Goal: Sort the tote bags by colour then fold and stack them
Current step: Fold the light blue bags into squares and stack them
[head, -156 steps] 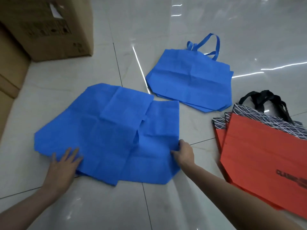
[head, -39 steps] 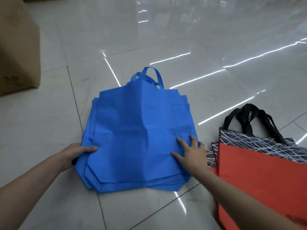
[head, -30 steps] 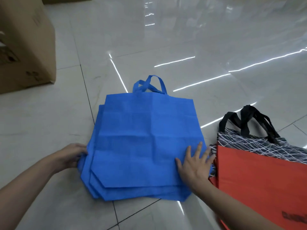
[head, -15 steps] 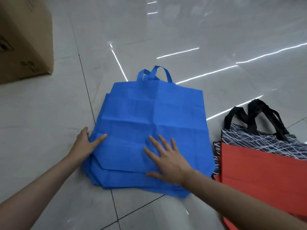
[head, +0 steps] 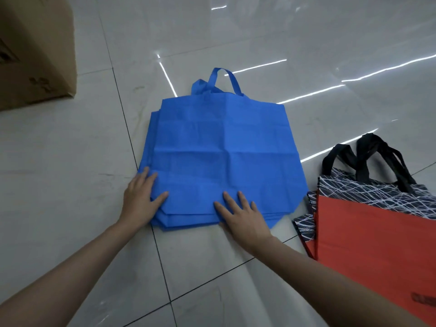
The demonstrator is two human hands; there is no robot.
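Note:
A stack of blue tote bags (head: 219, 149) lies flat on the tiled floor, handles pointing away from me. My left hand (head: 140, 199) rests with straight fingers on the stack's near left corner. My right hand (head: 240, 217) lies flat, fingers spread, on the stack's near edge. To the right sits a pile of red tote bags (head: 375, 234) with black-and-white patterned tops and black handles, apart from both hands.
A large cardboard box (head: 35, 50) stands at the far left. Glossy white floor tiles (head: 59, 173) with dark grout lines surround the bags and reflect ceiling lights.
Over five seconds the spread blue bags were gathered onto the blue stack. In the last half second my right hand slid back toward the stack's near edge while the left stayed at the left corner.

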